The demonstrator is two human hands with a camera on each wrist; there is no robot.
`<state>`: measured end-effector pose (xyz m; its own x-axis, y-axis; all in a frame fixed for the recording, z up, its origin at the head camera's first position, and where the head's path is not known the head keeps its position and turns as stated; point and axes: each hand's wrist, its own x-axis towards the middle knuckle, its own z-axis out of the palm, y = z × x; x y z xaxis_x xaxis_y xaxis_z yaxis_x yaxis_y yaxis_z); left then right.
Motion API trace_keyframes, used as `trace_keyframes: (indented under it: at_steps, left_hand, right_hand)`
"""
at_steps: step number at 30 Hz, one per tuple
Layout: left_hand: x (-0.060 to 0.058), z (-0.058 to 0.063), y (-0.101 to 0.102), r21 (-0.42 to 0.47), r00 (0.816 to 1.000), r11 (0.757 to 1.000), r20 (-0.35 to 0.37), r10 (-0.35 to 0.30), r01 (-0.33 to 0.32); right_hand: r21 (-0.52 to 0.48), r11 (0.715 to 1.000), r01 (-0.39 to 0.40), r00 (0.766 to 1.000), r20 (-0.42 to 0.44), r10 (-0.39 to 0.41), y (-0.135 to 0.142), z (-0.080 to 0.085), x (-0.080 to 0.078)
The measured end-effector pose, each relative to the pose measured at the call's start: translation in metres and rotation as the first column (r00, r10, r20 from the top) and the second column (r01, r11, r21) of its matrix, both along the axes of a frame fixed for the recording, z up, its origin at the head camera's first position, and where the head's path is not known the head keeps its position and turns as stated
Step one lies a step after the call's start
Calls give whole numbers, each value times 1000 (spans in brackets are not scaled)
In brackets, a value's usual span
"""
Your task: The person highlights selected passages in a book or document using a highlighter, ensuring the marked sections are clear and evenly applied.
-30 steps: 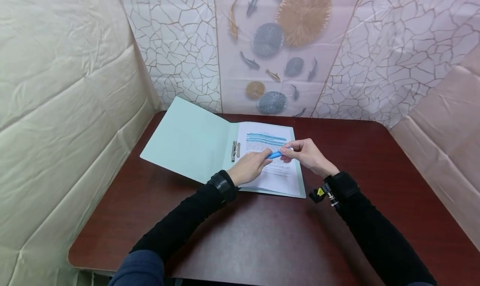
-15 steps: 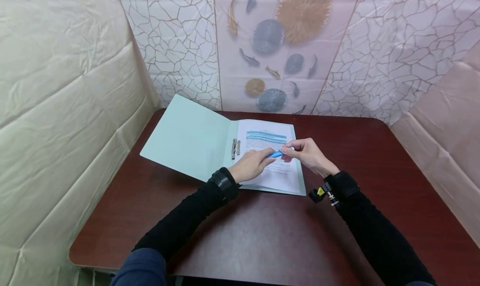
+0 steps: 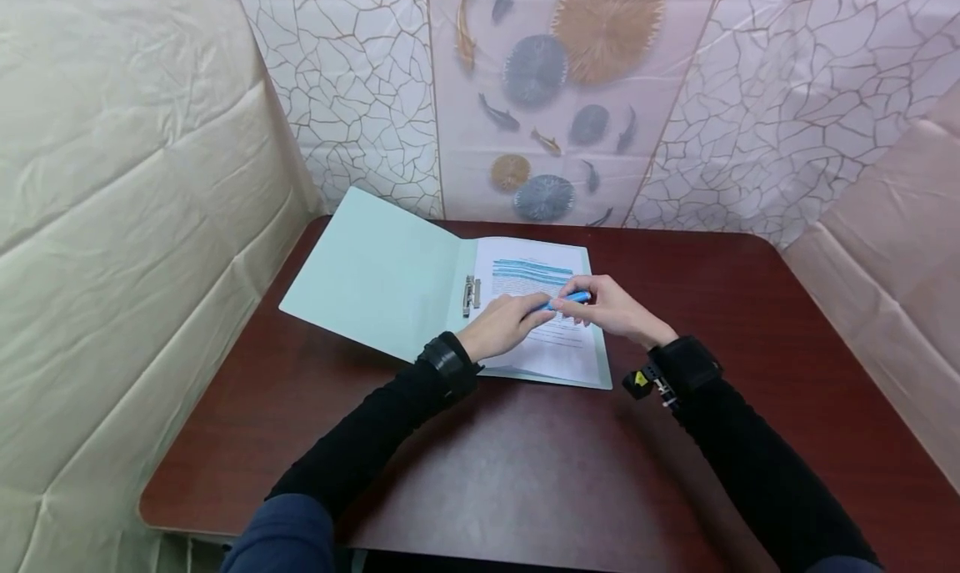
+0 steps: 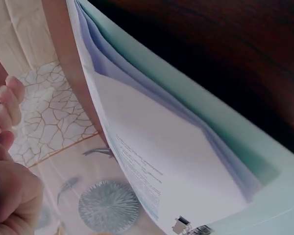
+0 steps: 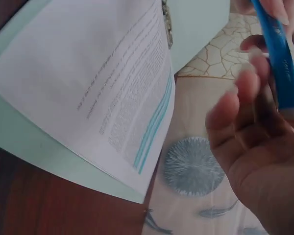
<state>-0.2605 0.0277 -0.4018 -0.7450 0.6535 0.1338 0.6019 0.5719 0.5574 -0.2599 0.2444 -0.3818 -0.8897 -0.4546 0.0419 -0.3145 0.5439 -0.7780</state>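
A blue highlighter (image 5: pixel 282 66) is held between both hands above the printed sheet (image 3: pixel 558 348). My left hand (image 3: pixel 504 323) pinches its left end between thumb and fingers. On its other part, my right hand (image 3: pixel 611 310) grips with thumb and index finger, and a blue end sticks out past the fingers to the right. Several printed lines near the top of the sheet carry blue highlighter strokes (image 3: pixel 532 270). Beneath the sheet lies an opened pale green folder (image 3: pixel 382 277), with a metal clip (image 3: pixel 471 296) at its spine. In the left wrist view, more sheets (image 4: pixel 152 100) lie under the top one.
The folder rests on a dark reddish-brown table (image 3: pixel 570 464). Behind the table hangs a patterned cloth (image 3: pixel 480 98), and a cream cloth (image 3: pixel 142 223) hangs at the left. Dark camera straps (image 3: pixel 682 364) sit on both wrists.
My right hand has shifted slightly left along the highlighter, and more of its right end shows past the fingers. My left hand has moved a little right. The folder stays in place.
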Motion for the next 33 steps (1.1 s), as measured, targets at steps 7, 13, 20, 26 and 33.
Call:
trace_keyframes:
  at_steps: [7, 13, 20, 26, 33]
  left_hand:
    - [2, -4, 3, -30, 999, 1000, 48, -3, 4]
    - [4, -8, 6, -3, 999, 1000, 12, -30, 31]
    - [3, -12, 9, 6, 1000, 1000, -7, -19, 20]
    - [5, -12, 7, 33, 1000, 999, 25, -3, 2]
    - [3, -5, 5, 40, 990, 997, 124, 67, -72]
  right_hand:
    - [4, 1000, -7, 998, 56, 7, 1, 0, -2]
    - [-18, 1000, 8, 995, 100, -6, 2, 0, 0]
    - [-16, 999, 29, 994, 106, -27, 6, -2, 3]
    - [-53, 998, 21, 997, 80, -17, 10, 0, 6]
    - [-8, 998, 70, 998, 3, -70, 15, 9, 4]
